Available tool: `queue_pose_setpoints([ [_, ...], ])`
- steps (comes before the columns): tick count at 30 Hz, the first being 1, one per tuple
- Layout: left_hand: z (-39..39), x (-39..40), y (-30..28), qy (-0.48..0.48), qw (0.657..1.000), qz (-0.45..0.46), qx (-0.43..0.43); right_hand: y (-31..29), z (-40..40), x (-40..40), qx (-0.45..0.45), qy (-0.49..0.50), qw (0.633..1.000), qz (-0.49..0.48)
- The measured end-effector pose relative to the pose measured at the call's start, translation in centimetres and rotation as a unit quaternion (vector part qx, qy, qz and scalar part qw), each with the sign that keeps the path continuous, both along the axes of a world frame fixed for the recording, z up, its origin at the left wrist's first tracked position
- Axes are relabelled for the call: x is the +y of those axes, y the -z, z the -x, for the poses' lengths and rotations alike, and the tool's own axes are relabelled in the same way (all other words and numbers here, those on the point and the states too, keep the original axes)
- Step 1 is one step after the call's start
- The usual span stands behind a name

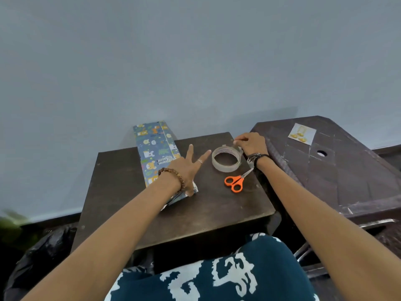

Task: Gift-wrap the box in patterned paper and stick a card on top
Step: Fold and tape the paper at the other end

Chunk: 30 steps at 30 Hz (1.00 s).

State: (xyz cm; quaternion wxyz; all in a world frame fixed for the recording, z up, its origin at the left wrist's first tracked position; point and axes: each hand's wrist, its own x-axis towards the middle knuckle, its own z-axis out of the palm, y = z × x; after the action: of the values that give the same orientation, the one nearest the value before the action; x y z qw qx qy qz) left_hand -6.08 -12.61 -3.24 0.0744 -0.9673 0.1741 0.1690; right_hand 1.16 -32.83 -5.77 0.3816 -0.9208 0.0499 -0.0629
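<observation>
A long box wrapped in blue animal-pattern paper (pixel 155 148) lies on the small dark table (pixel 212 205), its near end partly folded with white paper showing. My left hand (pixel 187 168) rests on the box's near end, fingers spread. A roll of clear tape (pixel 226 159) lies flat on the table to the right of the box. My right hand (pixel 249 143) pinches the tape's loose end at the roll's far side. Orange-handled scissors (pixel 235 181) lie shut just in front of the roll. A small white card with a yellow picture (pixel 301 134) lies on the bigger table at the right.
A larger dark plastic table (pixel 351 170) with a round hole stands at the right, touching the small one. A pale blue wall rises right behind both. My patterned lap is below the near table edge. A black bag sits at the lower left.
</observation>
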Motion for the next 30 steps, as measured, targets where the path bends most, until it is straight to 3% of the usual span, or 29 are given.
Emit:
queue_pose_setpoints([
  [7,-2.4,-2.6,0.4,-0.063,0.996,-0.021,0.06,-0.8,-3.8,0.0,0.17,-0.015,0.985,-0.009],
  [12,-2.5,-4.1,0.1,-0.011,0.986,-0.144,0.081,-0.6,-5.2,-0.1,0.255,-0.059,0.965,-0.015],
  [23,-2.2,-5.0,-0.8,0.018,0.976,-0.203,0.081,0.5,-5.8,-0.1,0.274,-0.007,0.958,-0.089],
  [30,-2.3,-4.6,0.0,0.042,0.971,-0.225,0.061,0.2,-5.9,-0.8,0.156,0.02,0.97,-0.187],
])
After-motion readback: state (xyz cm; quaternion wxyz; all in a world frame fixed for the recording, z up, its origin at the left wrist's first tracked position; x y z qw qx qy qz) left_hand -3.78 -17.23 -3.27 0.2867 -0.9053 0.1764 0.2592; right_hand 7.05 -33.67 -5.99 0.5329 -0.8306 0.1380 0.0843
